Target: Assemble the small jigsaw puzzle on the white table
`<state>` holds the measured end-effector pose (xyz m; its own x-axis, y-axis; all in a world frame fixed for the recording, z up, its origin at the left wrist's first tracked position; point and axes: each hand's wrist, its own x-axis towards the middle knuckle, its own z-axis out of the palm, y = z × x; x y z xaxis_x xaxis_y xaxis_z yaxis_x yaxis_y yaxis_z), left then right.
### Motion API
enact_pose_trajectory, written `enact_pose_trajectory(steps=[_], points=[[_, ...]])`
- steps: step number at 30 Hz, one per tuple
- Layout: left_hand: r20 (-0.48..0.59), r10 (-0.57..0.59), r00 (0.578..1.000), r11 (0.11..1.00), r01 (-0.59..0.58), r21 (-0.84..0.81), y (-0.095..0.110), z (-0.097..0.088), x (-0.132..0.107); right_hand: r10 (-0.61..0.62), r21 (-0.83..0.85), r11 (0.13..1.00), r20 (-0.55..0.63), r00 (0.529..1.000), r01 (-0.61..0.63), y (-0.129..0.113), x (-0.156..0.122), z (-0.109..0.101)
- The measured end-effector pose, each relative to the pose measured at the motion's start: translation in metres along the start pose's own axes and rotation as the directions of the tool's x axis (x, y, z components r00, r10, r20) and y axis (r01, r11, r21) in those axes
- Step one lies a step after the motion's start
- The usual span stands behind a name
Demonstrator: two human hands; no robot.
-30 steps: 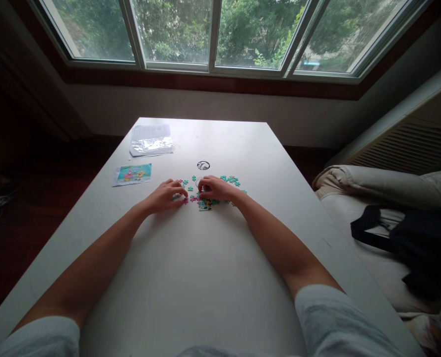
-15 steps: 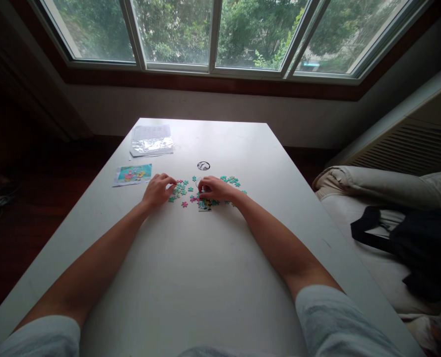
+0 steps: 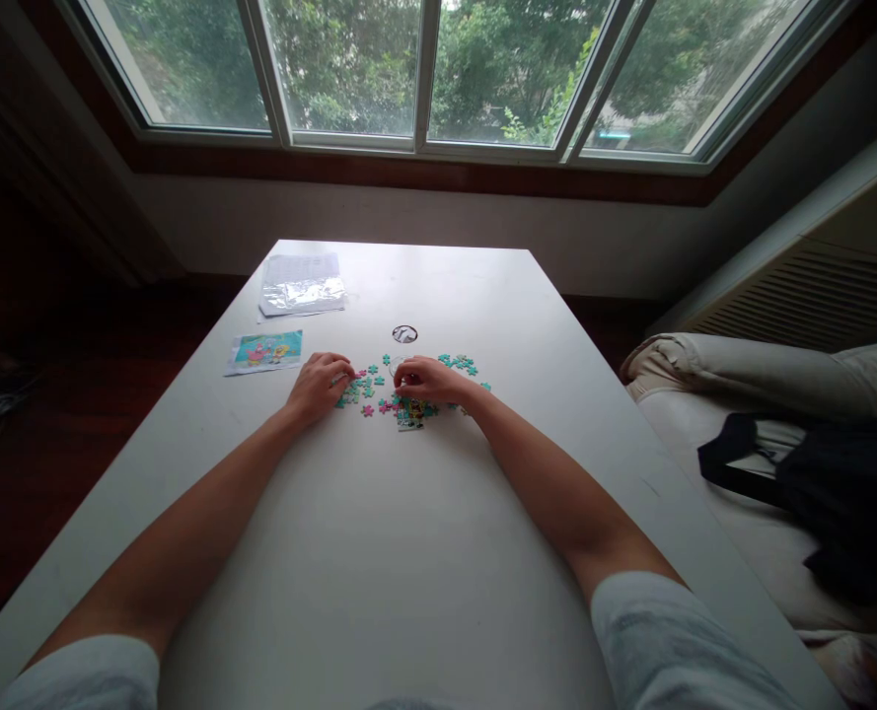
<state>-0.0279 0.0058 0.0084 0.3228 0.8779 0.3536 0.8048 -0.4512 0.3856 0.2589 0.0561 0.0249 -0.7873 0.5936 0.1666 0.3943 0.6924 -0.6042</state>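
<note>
Small teal, green and pink jigsaw puzzle pieces (image 3: 369, 382) lie loosely on the white table (image 3: 379, 552). My left hand (image 3: 321, 385) rests at the left edge of this scatter, fingers slightly bent and apart, tips by the pieces. My right hand (image 3: 432, 380) is over the middle of the pile, with thumb and fingers curled together. What its fingertips hold, if anything, is hidden. Just below it shows a small joined patch of puzzle (image 3: 410, 414), partly covered by that hand. More teal pieces (image 3: 458, 363) lie beyond the right hand.
A colourful cartoon picture card (image 3: 265, 351) lies left of my left hand. Behind it are papers under a clear plastic sleeve (image 3: 303, 286). A round black-and-white disc (image 3: 404, 334) lies beyond the pieces. To the right stands a pale sofa (image 3: 704, 394) with a dark bag (image 3: 838, 483).
My left hand has shifted slightly right, its fingertips now closer to the pieces. The joined patch sits slightly nearer to me and shows more below my right hand, which has hardly moved.
</note>
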Motion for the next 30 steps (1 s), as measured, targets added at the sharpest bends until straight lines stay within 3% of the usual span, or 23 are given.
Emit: enact_pose_trajectory(steps=[16,30], points=[[-0.011,-0.034,0.999,0.999,0.035,0.032,0.0091,0.0023,-0.0014,0.022,-0.009,1.0,-0.024,0.999,-0.022,0.0011,0.0006,0.0026],[0.069,0.003,0.998,0.997,-0.008,0.079,0.0037,0.0041,0.0016,0.025,-0.012,1.0,-0.032,0.999,-0.025,0.0005,0.0008,0.0033]])
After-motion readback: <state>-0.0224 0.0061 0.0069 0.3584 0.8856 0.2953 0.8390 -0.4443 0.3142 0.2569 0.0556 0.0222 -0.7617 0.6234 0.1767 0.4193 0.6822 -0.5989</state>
